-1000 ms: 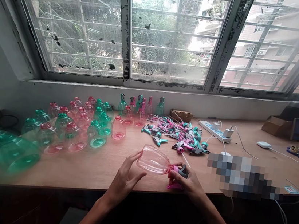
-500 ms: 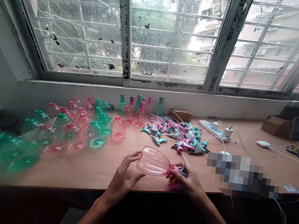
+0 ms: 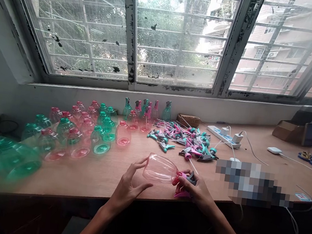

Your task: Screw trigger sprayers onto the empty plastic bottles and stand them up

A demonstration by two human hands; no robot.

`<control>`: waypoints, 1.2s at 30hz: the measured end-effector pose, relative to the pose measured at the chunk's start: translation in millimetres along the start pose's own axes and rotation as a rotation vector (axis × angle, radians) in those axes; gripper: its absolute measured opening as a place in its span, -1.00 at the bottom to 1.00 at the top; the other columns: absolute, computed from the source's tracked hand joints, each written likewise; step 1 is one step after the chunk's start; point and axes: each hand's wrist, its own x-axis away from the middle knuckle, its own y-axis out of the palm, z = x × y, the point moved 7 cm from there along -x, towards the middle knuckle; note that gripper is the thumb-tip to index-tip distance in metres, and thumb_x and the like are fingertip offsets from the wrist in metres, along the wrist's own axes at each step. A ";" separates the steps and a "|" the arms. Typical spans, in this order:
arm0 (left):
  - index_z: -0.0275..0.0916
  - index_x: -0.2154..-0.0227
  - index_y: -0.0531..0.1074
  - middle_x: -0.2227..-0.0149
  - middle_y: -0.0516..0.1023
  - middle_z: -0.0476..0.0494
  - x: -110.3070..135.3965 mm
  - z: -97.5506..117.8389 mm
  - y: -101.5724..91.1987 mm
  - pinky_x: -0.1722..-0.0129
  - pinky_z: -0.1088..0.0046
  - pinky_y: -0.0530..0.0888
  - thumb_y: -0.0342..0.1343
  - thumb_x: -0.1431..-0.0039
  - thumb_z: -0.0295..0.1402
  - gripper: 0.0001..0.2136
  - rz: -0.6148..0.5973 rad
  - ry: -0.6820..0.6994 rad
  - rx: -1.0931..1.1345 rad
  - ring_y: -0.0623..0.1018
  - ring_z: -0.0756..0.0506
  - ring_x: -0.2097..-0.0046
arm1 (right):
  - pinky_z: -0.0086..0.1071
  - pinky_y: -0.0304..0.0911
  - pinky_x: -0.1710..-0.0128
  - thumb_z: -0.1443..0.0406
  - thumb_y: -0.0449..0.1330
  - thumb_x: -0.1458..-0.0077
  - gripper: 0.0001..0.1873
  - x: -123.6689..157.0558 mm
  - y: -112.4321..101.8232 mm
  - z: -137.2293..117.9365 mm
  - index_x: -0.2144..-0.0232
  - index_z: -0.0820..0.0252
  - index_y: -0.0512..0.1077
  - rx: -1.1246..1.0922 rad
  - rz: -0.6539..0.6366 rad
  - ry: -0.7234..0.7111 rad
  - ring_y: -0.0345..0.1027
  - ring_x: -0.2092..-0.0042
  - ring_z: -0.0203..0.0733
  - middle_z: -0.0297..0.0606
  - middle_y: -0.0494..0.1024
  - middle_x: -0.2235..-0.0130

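Note:
A clear pink spray bottle (image 3: 161, 169) lies on its side in the air above the table's front edge, its neck toward the right. My right hand (image 3: 191, 187) is closed round the pink and grey trigger sprayer (image 3: 191, 178) at the bottle's neck. At the bottle's base, my left hand (image 3: 130, 180) has its fingers stretched and its thumb apart; the fingertips are by the base edge, and whether they touch it I cannot tell. Behind the hands lies a pile of loose pink, teal and grey trigger sprayers (image 3: 183, 136).
Several open pink and green bottles (image 3: 73, 142) stand at the left. Bottles with sprayers fitted (image 3: 166, 111) stand by the wall. To the right are a white power strip (image 3: 224, 136), cables, a blurred patch (image 3: 250, 183), a cardboard box (image 3: 289, 130) and a phone (image 3: 310, 134).
Almost nothing differs. The pink bottle has turned slightly about its length, and the left thumb has shifted a little to the right.

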 end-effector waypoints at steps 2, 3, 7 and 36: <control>-0.11 -0.05 0.32 -0.30 0.29 -0.27 0.6 1.0 0.0 -0.28 -0.02 0.23 0.26 -0.19 -0.25 -0.60 -0.008 -0.018 0.006 0.28 -0.30 -0.32 | -0.31 0.47 0.42 0.07 0.37 -0.06 -0.64 0.5 1.0 -0.2 0.29 0.19 0.40 0.024 -0.006 0.002 0.52 0.46 -0.17 -0.23 0.66 0.38; -0.12 -0.03 0.34 -0.30 0.29 -0.27 0.8 1.4 -0.3 -0.28 -0.02 0.23 0.22 -0.22 -0.24 -0.65 -0.007 -0.024 0.010 0.26 -0.30 -0.33 | -0.32 0.46 0.41 0.07 0.37 -0.07 -0.64 0.6 1.2 -0.1 0.29 0.20 0.40 0.038 -0.009 0.001 0.52 0.46 -0.17 -0.23 0.66 0.38; -0.10 -0.05 0.36 -0.31 0.28 -0.23 -0.3 2.1 -0.9 -0.29 0.02 0.23 0.14 -0.29 -0.25 -0.70 0.001 -0.016 0.005 0.26 -0.27 -0.33 | -0.30 0.46 0.41 0.06 0.35 -0.08 -0.64 0.0 0.3 1.7 0.28 0.20 0.40 0.035 -0.015 0.002 0.52 0.44 -0.15 -0.18 0.67 0.34; -0.10 -0.05 0.32 -0.31 0.26 -0.27 0.5 1.2 0.2 -0.29 -0.01 0.21 0.16 -0.28 -0.29 -0.69 0.007 0.010 0.003 0.26 -0.27 -0.33 | -0.33 0.37 0.44 0.01 0.37 -0.03 -0.58 -1.5 1.7 0.5 0.29 0.21 0.40 0.053 -0.017 0.014 0.51 0.47 -0.17 -0.17 0.68 0.35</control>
